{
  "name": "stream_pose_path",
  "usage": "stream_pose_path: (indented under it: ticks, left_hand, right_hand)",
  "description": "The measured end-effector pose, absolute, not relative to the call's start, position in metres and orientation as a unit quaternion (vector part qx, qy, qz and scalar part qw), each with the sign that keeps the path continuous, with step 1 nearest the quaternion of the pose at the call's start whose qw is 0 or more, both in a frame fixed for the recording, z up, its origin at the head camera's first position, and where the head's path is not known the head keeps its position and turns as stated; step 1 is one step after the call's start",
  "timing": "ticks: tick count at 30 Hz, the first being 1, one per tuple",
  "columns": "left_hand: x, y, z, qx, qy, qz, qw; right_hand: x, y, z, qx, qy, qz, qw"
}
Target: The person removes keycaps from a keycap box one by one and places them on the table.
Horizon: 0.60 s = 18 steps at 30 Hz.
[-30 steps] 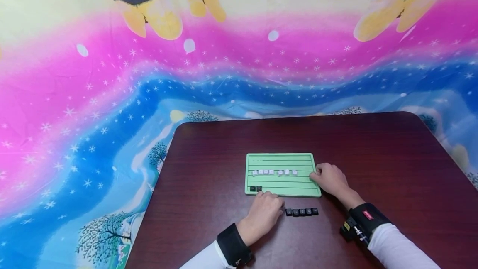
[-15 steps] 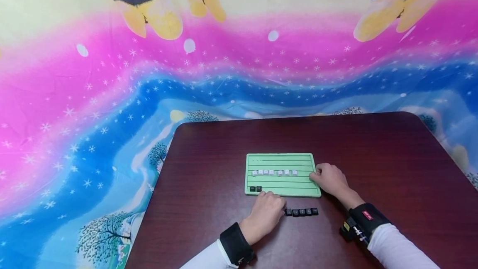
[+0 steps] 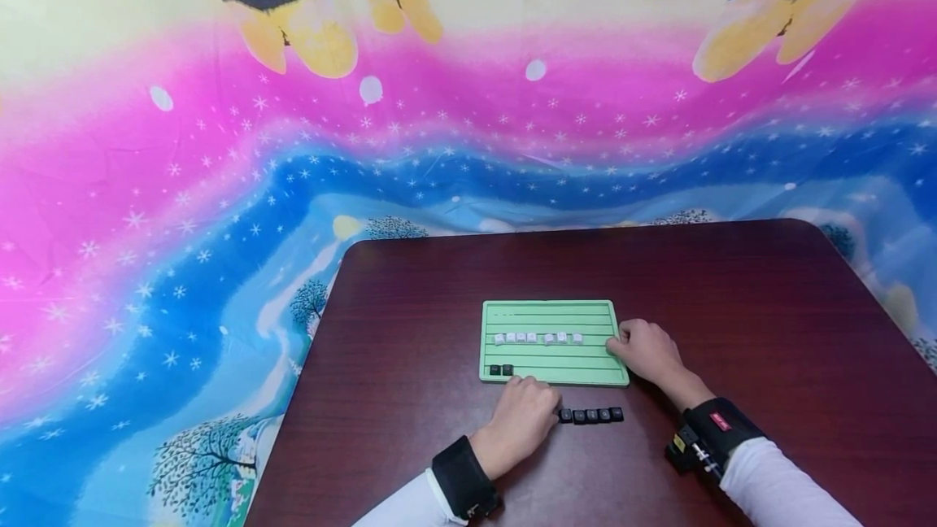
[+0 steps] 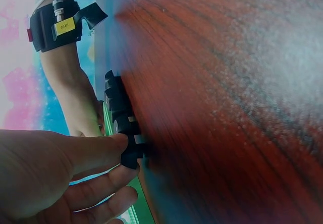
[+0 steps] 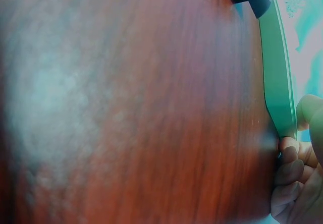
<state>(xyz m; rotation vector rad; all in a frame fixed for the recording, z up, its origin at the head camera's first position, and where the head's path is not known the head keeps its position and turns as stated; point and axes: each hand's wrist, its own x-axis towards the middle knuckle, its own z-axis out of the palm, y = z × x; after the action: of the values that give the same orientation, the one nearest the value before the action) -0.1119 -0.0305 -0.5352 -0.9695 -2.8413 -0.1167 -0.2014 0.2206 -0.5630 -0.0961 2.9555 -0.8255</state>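
Note:
My left hand (image 3: 518, 420) is at the left end of a row of black keycaps (image 3: 592, 415) on the table, in front of a green grooved board (image 3: 556, 376). Thumb and index finger pinch the end keycap (image 4: 130, 156), as the left wrist view shows. With thumb above and curled fingers beneath, my right hand (image 3: 649, 350) grips the right edge of the board, also seen as a green strip in the right wrist view. Several white keycaps (image 3: 532, 337) stand in a line across the board's middle. Two black keycaps (image 3: 501, 370) sit in its lower left corner.
Everything lies on a dark red-brown wooden table (image 3: 410, 299) with rounded far corners. Behind it hangs a colourful printed cloth (image 3: 468, 120). Each wrist wears a black strap (image 3: 725, 429) with a camera.
My left hand has shifted slightly to the right, up against the left end of the black keycap row. The right hand and the board look unchanged.

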Motion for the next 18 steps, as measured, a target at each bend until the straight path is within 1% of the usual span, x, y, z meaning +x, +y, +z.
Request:
stream_pose_path:
  ticks: [10, 18]
  left_hand:
    - [-0.1105, -0.0306, -0.5325, -0.321, -0.944, -0.043, 0.060]
    - [-0.1119, -0.0335, -0.5288, -0.323, -0.943, -0.050, 0.068]
  right_hand:
    - [-0.2023, 0.2216, -0.5648, -0.030, 0.963, -0.266, 0.038]
    - [-0.2016, 0.2206, -0.5628, -0.028, 0.963, -0.266, 0.039]
